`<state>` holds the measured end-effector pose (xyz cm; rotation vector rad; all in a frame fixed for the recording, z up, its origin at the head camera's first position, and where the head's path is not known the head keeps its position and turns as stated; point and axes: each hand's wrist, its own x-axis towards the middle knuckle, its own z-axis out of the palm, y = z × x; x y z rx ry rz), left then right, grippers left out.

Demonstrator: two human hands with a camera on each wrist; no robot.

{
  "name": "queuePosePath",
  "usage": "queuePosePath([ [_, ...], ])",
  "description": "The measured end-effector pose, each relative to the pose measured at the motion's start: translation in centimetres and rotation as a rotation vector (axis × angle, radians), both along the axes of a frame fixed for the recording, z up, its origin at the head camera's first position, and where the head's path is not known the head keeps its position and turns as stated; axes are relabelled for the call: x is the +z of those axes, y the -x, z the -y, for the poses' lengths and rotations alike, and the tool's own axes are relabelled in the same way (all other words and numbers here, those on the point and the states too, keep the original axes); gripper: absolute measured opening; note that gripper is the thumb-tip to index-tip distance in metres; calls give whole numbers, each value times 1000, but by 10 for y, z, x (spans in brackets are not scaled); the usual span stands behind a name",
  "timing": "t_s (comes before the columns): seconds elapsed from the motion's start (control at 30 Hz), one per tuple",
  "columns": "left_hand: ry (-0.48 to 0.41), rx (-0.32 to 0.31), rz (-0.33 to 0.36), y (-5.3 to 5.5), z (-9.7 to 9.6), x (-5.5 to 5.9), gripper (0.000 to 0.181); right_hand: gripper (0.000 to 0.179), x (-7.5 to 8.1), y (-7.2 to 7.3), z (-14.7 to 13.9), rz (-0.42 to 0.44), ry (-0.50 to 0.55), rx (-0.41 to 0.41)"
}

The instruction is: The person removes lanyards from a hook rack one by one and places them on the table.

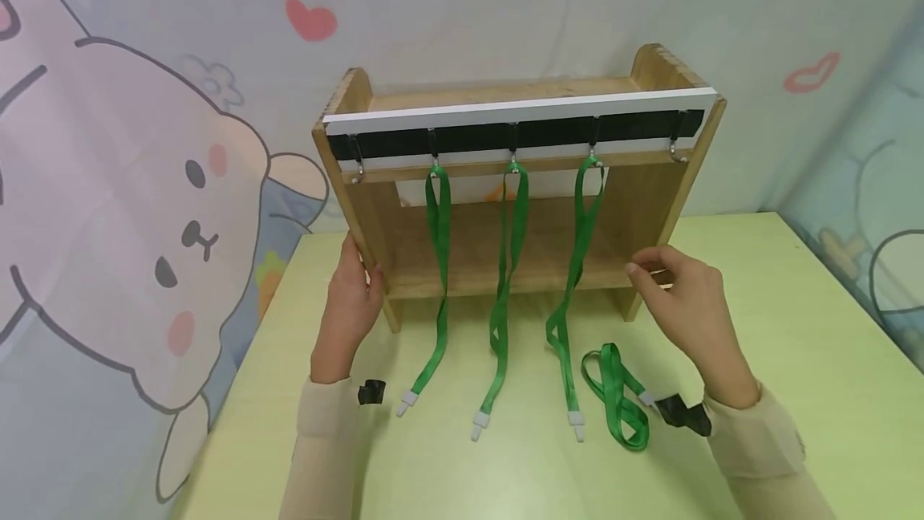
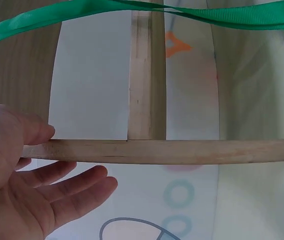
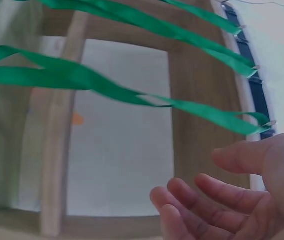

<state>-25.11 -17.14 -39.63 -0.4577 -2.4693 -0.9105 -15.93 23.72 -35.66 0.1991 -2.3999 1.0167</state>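
Observation:
A small wooden rack [image 1: 653,175] stands on the table, with a row of metal hooks along its front. Three green lanyards [image 1: 442,263] hang from the middle hooks, their white clips reaching the tabletop; the two end hooks are bare. My left hand [image 1: 351,295] holds the rack's left side panel [image 2: 207,151], thumb on one face and fingers on the other. By the right side panel is my right hand [image 1: 686,303], its fingers loosely bent and nothing between them in the right wrist view. Another green lanyard [image 1: 613,400] lies looped on the table near my right wrist.
The pale yellow-green table [image 1: 476,488] extends around the rack. A cloth backdrop [image 1: 505,14] with cartoon prints hangs close behind. Black straps [image 1: 682,414] stick out at both wrists.

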Motion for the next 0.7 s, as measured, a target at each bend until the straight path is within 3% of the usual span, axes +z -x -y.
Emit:
queuePosePath([
  [0.2,-42,-2,34,0,-3,-1,67,17,10,8,15,-124,89,-6],
  [0.7,-17,5,-42,1,-5,-1,63,27,17,30,45,-146,210,53],
])
